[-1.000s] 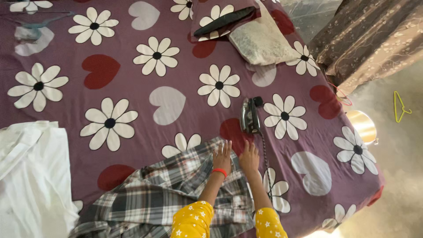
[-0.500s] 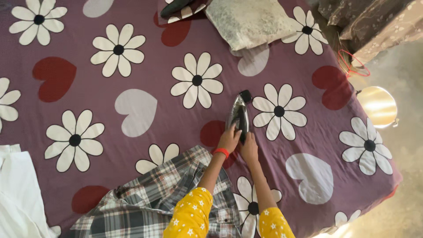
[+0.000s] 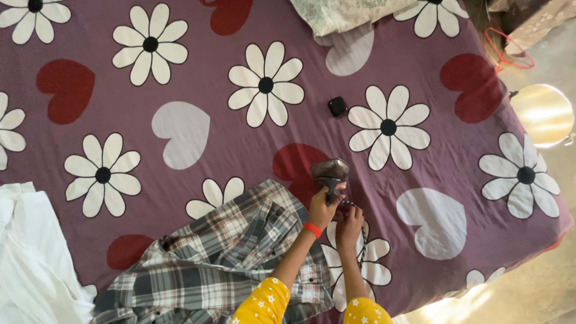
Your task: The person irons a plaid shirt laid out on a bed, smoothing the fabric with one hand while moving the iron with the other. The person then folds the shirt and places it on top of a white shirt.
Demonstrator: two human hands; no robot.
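My left hand (image 3: 324, 208), with a red band at the wrist, grips the handle of a dark clothes iron (image 3: 330, 170). The iron is tipped up over a red heart on the purple flowered bedsheet (image 3: 198, 72). Just behind the iron, my right hand (image 3: 350, 222) has its fingers curled around the iron's cord. A grey, white and red plaid shirt (image 3: 228, 258) lies crumpled on the sheet to the left of both hands, touching my left forearm. A small black plug (image 3: 337, 106) rests on the sheet beyond the iron.
A white garment (image 3: 30, 258) lies at the lower left. A pale pillow (image 3: 342, 15) sits at the top edge. The bed's right edge drops to the floor, where a round shiny stool (image 3: 543, 114) and a red hanger (image 3: 510, 51) sit.
Both hands left the plaid shirt and reached to the iron. The iron has been lifted and drawn back toward me. Its plug now lies alone on the sheet.
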